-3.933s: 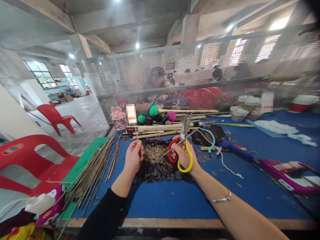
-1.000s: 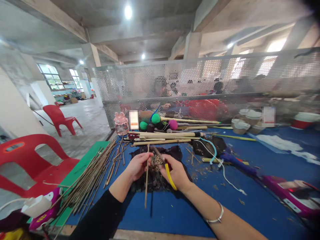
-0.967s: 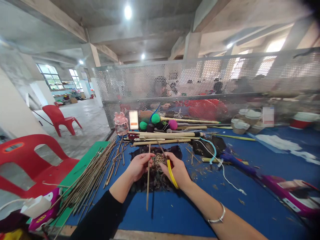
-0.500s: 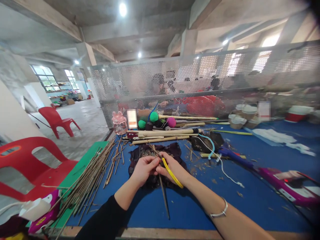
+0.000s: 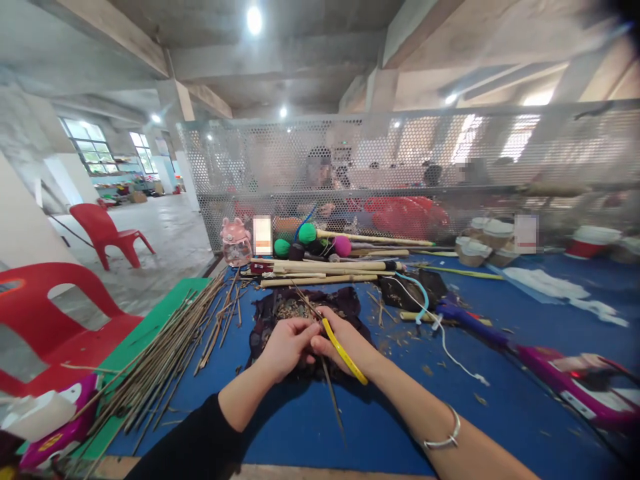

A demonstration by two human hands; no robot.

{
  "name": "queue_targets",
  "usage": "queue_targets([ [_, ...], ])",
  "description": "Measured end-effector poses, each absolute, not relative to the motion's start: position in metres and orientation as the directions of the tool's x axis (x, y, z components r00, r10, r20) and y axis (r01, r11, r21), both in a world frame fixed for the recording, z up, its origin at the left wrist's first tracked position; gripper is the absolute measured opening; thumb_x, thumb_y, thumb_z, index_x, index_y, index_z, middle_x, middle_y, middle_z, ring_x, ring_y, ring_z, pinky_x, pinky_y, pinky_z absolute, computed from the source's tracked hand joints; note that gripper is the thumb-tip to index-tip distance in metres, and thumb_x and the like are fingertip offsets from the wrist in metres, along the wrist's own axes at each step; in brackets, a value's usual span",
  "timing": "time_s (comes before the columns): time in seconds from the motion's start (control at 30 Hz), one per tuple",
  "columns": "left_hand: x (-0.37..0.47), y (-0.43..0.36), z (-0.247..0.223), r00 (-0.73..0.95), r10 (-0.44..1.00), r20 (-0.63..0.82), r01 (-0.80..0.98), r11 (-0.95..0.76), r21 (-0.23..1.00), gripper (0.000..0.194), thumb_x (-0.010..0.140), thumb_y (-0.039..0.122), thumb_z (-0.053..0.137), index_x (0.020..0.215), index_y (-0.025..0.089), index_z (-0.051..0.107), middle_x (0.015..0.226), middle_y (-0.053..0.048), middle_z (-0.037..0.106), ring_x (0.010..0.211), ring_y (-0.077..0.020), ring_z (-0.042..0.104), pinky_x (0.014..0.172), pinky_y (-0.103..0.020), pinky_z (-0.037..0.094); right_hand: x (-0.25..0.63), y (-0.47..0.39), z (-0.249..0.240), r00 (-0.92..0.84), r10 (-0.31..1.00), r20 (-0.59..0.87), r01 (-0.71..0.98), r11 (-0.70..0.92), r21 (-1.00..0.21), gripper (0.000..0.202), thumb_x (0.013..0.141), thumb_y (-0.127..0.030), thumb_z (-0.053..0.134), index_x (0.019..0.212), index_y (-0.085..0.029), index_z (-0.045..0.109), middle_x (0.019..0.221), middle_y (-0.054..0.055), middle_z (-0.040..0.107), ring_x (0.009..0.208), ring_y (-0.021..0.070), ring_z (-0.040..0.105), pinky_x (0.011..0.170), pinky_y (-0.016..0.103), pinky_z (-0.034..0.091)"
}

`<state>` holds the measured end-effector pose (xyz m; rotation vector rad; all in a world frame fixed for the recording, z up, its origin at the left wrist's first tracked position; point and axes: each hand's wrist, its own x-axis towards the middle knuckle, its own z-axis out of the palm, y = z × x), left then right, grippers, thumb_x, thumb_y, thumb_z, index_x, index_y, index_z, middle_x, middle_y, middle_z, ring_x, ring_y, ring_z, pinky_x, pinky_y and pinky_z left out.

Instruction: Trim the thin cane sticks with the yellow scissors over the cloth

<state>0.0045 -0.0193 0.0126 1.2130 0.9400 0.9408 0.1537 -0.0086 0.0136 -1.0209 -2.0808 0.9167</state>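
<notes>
My left hand (image 5: 290,345) is closed, with thumb and fingertips pinching a thin dark stick (image 5: 333,393). The stick slants from between my hands down towards the near table edge. My right hand (image 5: 340,339) is wrapped round yellow-handled scissors (image 5: 345,352); the handle curves over the back of the hand, while the blades are mostly hidden by my fingers. Both hands meet over a crumpled dark cloth (image 5: 257,327) scattered with small brown clippings (image 5: 295,307). A pile of long thin sticks (image 5: 160,360) lies to the left of my left hand.
Pale rods (image 5: 320,282) and green and pink yarn balls (image 5: 343,246) lie at the back, beside a pink bottle (image 5: 236,243). A perforated screen (image 5: 280,153) stands behind. Purple devices (image 5: 575,380) and cords lie at the right; red chairs (image 5: 75,320) stand left.
The view has shifted slightly. My hands stay together over the cloth, and the stick's lower end has swung a little to the right. My grip on the scissors looks the same.
</notes>
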Motion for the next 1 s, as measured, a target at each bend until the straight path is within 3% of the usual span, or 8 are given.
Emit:
queue_targets([
  [0.17, 0.004, -0.019, 0.011, 0.322, 0.944, -0.071, -0.078, 0.101, 0.992, 0.037, 0.067, 0.048, 0.057, 0.068, 0.011, 0.056, 0.051, 0.001, 0.053, 0.035, -0.0041, 0.044, 0.034, -0.015, 0.032, 0.153, -0.01, 0.016, -0.502, 0.841, 0.201, 0.408, 0.435, -0.803, 0.038, 0.074, -0.047, 0.053, 0.095, -0.018, 0.043, 0.067, -0.002, 0.055, 0.056, 0.0102, 0.048, 0.052, 0.02, 0.037],
  [0.53, 0.002, -0.017, 0.006, 0.277, 0.955, -0.105, -0.123, 0.143, 0.982, 0.036, 0.064, 0.046, 0.061, 0.073, 0.011, 0.06, 0.056, -0.002, 0.056, 0.043, -0.0063, 0.049, 0.037, -0.015, 0.035, 0.149, -0.007, 0.012, -0.411, 0.871, 0.27, 0.552, 0.473, -0.686, 0.028, 0.076, -0.045, 0.049, 0.078, -0.018, 0.053, 0.064, 0.0, 0.056, 0.056, 0.0113, 0.049, 0.051, 0.021, 0.037],
  [0.67, 0.002, -0.017, 0.006, 0.252, 0.965, -0.072, -0.129, 0.107, 0.986, 0.035, 0.063, 0.045, 0.062, 0.072, 0.011, 0.061, 0.057, -0.002, 0.055, 0.045, -0.0067, 0.049, 0.038, -0.015, 0.035, 0.153, -0.006, 0.013, -0.418, 0.87, 0.263, 0.583, 0.479, -0.657, 0.029, 0.075, -0.044, 0.051, 0.087, -0.018, 0.053, 0.068, 0.0, 0.059, 0.059, 0.0122, 0.051, 0.054, 0.021, 0.038],
  [0.83, 0.002, -0.017, 0.007, 0.18, 0.983, -0.027, -0.059, 0.038, 0.997, 0.034, 0.063, 0.045, 0.062, 0.066, 0.012, 0.059, 0.049, 0.001, 0.052, 0.037, -0.0049, 0.042, 0.036, -0.016, 0.034, 0.158, -0.005, 0.012, -0.422, 0.882, 0.211, 0.652, 0.457, -0.605, 0.046, 0.069, -0.045, 0.059, 0.104, -0.018, 0.045, 0.076, 0.002, 0.059, 0.064, 0.0147, 0.053, 0.058, 0.024, 0.039],
  [1.0, 0.003, -0.018, 0.006, 0.119, 0.993, -0.001, -0.003, 0.001, 1.0, 0.034, 0.061, 0.045, 0.063, 0.064, 0.012, 0.058, 0.046, 0.003, 0.05, 0.033, -0.0047, 0.039, 0.034, -0.017, 0.032, 0.155, -0.001, 0.006, -0.423, 0.859, 0.289, 0.619, 0.507, -0.599, 0.055, 0.066, -0.045, 0.062, 0.109, -0.015, 0.044, 0.094, 0.008, 0.057, 0.08, 0.018, 0.052, 0.072, 0.03, 0.04],
])
